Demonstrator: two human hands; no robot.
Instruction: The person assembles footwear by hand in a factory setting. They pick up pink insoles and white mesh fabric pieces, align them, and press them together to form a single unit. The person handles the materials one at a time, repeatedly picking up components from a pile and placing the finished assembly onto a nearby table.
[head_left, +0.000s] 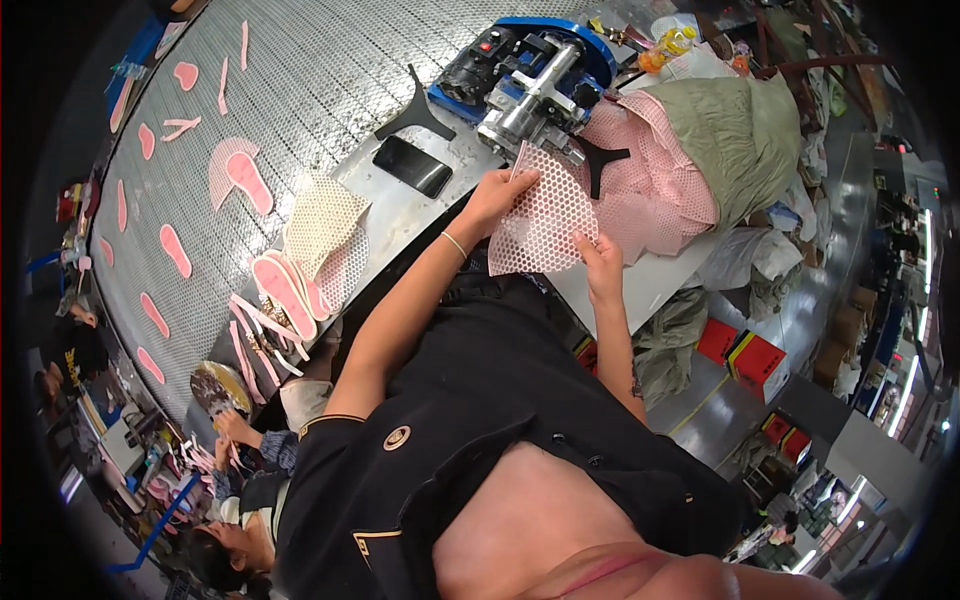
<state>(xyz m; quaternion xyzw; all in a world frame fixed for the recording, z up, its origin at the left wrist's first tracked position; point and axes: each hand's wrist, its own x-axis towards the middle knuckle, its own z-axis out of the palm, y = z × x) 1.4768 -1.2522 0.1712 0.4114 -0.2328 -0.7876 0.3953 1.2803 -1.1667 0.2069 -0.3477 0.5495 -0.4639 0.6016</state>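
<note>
Mesh piece: a pink honeycomb-mesh sheet [542,228] sits just above centre frame, held at the edge of the metal worktable [330,90]
Left hand: the left hand [497,197] pinches the sheet's upper left edge, fingers closed on it
Right hand: the right hand [603,262] grips the sheet's lower right edge, thumb on top
Orientation: the sheet's long axis runs from lower left to upper right, its narrow upper tip pointing into the blue-and-silver machine [530,75] at top centre
Stack: more pink mesh pieces [655,185] lie heaped right of the machine, an olive-green cloth [735,135] draped over them
Packages: red and black flat boxes [745,355] stand on the floor at right of frame, more of them lower right, too small to tell apart
Table items: a black phone [412,166] lies left of the machine; pink insole shapes [175,250] dot the perforated table at upper left
Nearby: another person's hands [235,430] work at lower left
</note>
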